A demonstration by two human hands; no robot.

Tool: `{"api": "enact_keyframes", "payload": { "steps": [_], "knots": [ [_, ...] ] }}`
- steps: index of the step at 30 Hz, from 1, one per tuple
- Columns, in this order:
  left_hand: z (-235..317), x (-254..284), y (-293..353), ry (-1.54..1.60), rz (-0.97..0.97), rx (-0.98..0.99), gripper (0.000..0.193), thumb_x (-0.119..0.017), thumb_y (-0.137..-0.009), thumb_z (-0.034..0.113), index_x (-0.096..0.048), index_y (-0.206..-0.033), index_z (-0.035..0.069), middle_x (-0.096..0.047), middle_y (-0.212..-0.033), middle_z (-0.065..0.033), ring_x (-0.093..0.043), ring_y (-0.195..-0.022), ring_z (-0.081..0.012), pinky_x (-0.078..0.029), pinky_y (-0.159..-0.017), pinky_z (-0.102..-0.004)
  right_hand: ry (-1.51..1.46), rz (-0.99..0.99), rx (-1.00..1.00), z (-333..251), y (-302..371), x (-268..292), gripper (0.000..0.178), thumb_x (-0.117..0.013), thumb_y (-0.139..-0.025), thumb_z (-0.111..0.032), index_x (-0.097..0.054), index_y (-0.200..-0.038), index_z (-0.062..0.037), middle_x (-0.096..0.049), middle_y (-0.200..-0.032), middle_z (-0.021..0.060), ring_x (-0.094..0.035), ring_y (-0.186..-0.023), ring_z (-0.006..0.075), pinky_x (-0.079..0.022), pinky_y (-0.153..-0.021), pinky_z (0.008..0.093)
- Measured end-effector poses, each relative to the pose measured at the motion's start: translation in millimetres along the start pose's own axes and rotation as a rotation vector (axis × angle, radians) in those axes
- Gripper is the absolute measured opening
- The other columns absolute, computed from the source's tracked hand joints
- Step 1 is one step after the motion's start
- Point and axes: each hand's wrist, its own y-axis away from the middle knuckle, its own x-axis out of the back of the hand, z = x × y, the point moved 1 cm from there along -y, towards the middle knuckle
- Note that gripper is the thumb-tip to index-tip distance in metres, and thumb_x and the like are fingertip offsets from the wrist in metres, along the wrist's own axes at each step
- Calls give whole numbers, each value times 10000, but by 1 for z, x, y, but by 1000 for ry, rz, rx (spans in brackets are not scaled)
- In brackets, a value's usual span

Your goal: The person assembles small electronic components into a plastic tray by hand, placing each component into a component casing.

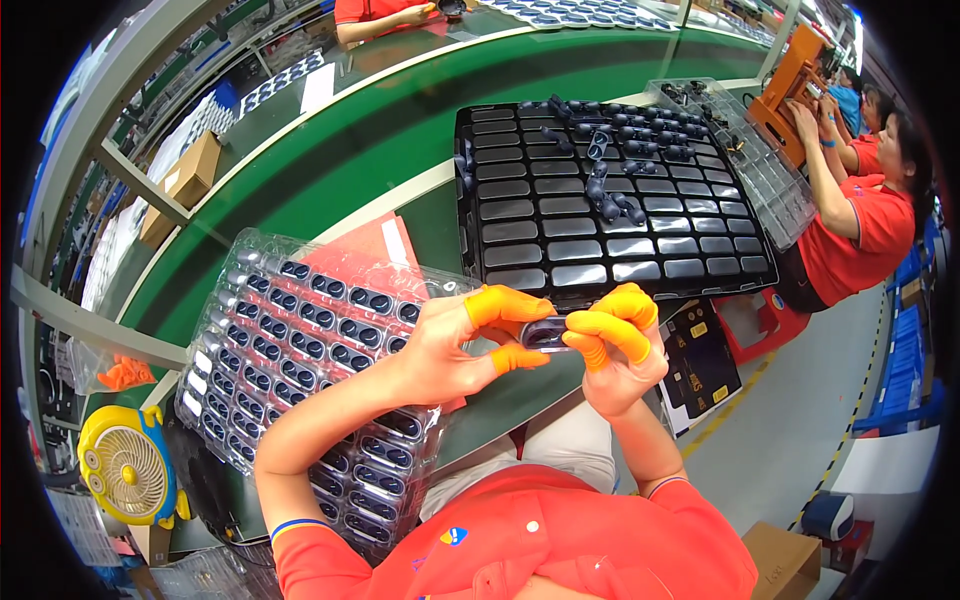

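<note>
In front of my chest I hold a small dark, glossy oval case (543,334) with a pale rim. My left hand (465,340) grips its left end between thumb and forefinger. The right hand (622,350) pinches the right end with bent fingers. Orange finger covers sit on several fingertips of both hands. Below my left forearm lies a clear plastic tray (262,262) with rows of similar dark oval cases (358,333). Beyond my hands is a black compartment tray (520,275), its far half strewn with loose dark parts (610,205).
A green conveyor belt (300,165) runs behind the trays. Red sheets (370,245) lie partly under the clear tray. A yellow fan (128,465) stands at left. On the right, a person in red (850,225) works near an orange machine (790,95); a clear tray (770,190) adjoins the black one.
</note>
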Motion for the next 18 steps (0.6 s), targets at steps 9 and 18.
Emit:
{"api": "enact_keyframes", "payload": {
  "steps": [9,18],
  "knots": [
    [0,1,1,-100,4,-40,388,-653,-724,-118,-543,-1089,-48,-587,-1081,-167,-617,-947,-220,-533,-807,-319,-226,-34,-268,0,1,0,176,-731,-646,16,-649,-801,23,-515,-763,46,-485,-688,159,-388,-596,244],
    [0,-6,0,8,48,22,380,-669,-721,-102,-534,-1072,-43,-560,-1115,-169,-595,-966,-205,-539,-747,-286,-193,-60,-378,-4,3,1,231,-737,-624,74,-668,-830,-3,-512,-823,42,-495,-713,135,-407,-627,234]
  ]
}}
